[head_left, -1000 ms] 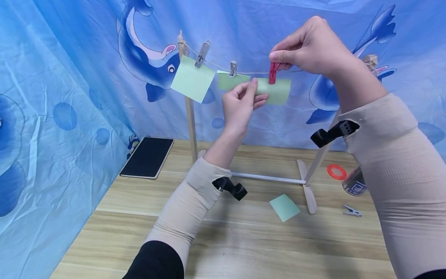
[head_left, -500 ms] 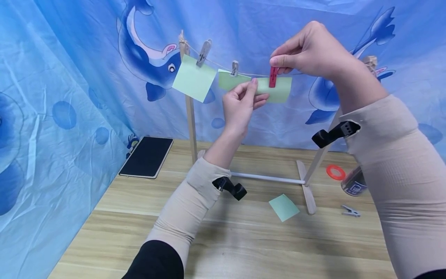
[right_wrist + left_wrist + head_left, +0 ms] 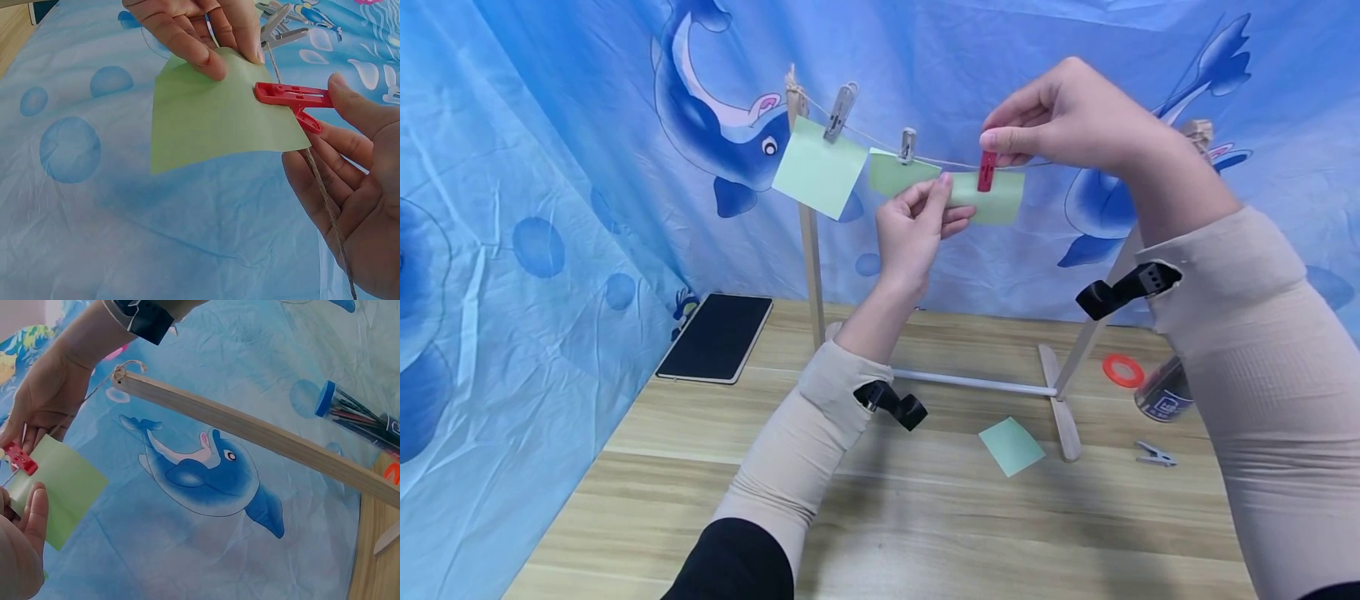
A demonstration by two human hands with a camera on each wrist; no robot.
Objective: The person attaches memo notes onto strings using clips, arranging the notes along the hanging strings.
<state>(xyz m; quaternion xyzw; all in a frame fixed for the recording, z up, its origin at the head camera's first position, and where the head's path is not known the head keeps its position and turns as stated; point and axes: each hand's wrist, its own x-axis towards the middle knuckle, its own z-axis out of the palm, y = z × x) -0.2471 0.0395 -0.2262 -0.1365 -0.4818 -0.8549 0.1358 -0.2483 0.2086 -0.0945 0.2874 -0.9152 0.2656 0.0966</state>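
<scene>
My right hand [image 3: 1067, 117] holds a red clothespin [image 3: 987, 171] at its upper end. In the right wrist view the clothespin [image 3: 290, 95] sits over the edge of a green paper square [image 3: 212, 125], by the string [image 3: 328, 206]; my thumb touches one handle. My left hand [image 3: 913, 233] pinches the left side of that green paper [image 3: 1003, 200] between thumb and fingers. Left along the string, a second green paper [image 3: 895, 175] hangs from a grey clothespin [image 3: 907, 146]. Farther left, a third green paper [image 3: 816, 171] hangs tilted from another grey clothespin [image 3: 840, 112].
Wooden posts [image 3: 811, 267] hold the string above the table. A loose green paper [image 3: 1011, 447] and a grey clothespin [image 3: 1156, 454] lie below. An orange ring [image 3: 1123, 371] and a jar [image 3: 1165, 400] are at right, a black notebook [image 3: 715, 337] at back left. A dolphin-print curtain [image 3: 700, 233] hangs behind.
My right hand and the red clothespin have moved slightly down over the paper's upper edge, and the string has dipped with them. My left hand has stayed almost in place on the paper.
</scene>
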